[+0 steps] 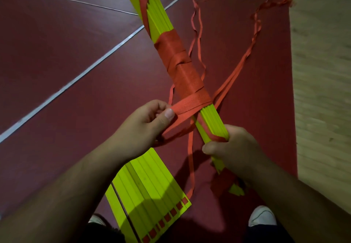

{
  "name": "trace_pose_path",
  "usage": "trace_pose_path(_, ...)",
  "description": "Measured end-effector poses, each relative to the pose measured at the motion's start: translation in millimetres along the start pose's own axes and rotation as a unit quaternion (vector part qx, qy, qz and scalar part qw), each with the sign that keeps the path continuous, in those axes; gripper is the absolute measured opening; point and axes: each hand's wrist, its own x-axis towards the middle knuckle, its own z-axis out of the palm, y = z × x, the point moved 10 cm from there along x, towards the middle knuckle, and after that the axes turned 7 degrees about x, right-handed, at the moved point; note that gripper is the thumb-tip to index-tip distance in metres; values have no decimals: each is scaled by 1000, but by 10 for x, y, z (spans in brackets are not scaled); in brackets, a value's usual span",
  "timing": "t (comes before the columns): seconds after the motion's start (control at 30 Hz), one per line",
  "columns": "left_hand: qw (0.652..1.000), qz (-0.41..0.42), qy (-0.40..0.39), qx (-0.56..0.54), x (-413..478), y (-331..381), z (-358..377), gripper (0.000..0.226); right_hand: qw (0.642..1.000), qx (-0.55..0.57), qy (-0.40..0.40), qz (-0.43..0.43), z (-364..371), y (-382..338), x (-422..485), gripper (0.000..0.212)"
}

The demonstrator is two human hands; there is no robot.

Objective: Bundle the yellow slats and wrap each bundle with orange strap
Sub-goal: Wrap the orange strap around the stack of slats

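A long bundle of yellow slats (161, 20) runs diagonally from top centre down to the lower right. Orange strap (182, 68) is wound round its middle in several turns. My left hand (146, 127) pinches the flat strap between thumb and fingers just left of the bundle, pulling it taut. My right hand (233, 148) grips the lower part of the bundle, where more strap is wound below it. A row of loose yellow slats (150, 187) lies flat on the floor under my left forearm.
Loose orange strap ends (254, 32) trail over the dark red floor (66, 62) to the upper right. A pale floor strip (322, 72) runs along the right. White lines cross the red floor. My white shoes (262, 216) show at the bottom.
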Motion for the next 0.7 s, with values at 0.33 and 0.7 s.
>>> trace_pose_path(0.33, 996, 30, 18, 77, 29, -53, -68, 31, 949, 255, -176, 64, 391, -54, -201, 20)
trace_pose_path(0.7, 993, -15, -5, -119, 33, -147, 155, 66, 787, 459, -385, 148, 794, -197, -537, 38)
